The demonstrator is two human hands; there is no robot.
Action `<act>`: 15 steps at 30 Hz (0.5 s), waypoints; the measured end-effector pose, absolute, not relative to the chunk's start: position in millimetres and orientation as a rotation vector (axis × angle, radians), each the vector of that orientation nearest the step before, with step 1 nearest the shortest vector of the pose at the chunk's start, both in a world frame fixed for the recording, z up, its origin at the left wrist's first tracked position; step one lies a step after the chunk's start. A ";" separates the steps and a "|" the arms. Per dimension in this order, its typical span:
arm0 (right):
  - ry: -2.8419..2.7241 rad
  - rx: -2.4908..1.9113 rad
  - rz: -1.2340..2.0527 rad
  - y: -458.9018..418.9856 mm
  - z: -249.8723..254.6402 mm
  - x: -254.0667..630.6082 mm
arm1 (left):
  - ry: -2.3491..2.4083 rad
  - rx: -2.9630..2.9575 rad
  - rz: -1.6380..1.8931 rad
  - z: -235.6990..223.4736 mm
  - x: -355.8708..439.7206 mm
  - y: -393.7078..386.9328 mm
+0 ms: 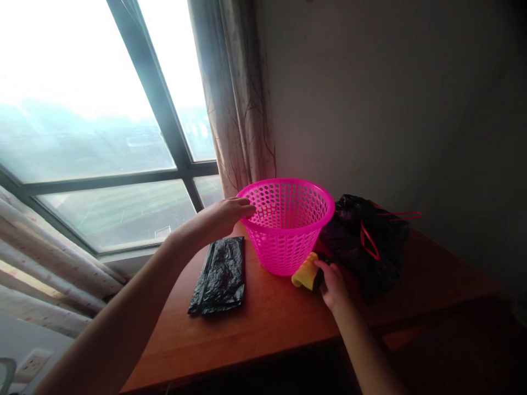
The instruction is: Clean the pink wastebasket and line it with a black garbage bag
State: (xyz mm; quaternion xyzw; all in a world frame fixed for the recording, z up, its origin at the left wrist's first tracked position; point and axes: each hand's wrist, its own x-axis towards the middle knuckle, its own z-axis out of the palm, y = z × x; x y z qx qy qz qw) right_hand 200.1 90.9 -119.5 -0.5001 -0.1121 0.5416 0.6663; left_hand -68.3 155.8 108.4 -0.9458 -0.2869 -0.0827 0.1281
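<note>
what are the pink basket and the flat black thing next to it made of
Pink basket: looks like moulded plastic, glossy, its wall pierced with even round holes. Flat black sheet: seems thin plastic film, probably a folded bag, shiny and crinkled.

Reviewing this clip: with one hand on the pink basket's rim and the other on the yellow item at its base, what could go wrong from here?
1. The left hand grips only the rim of the pink basket; a light, narrow-based basket might tip or slide.
2. The right hand takes the yellow item wedged between the basket and the black bag with red ties; pulling it may drag either.
3. The folded black bag lies near the table edge and could be brushed off.
</note>
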 end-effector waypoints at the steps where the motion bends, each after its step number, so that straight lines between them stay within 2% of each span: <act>1: -0.251 -1.106 1.209 92.5 -110.0 203.1 | -0.835 -2.753 -0.247 108.1 -69.2 156.9; 9: -0.452 -0.761 1.102 105.7 -11.8 232.1 | -0.870 -2.830 -0.341 110.9 -75.9 157.7; 12: -0.508 -0.801 1.019 109.0 -8.6 236.3 | -0.886 -2.837 -0.389 109.6 -80.8 161.7; 15: -0.489 -0.862 0.995 111.7 -32.0 232.9 | -0.900 -2.842 -0.430 108.7 -84.1 164.3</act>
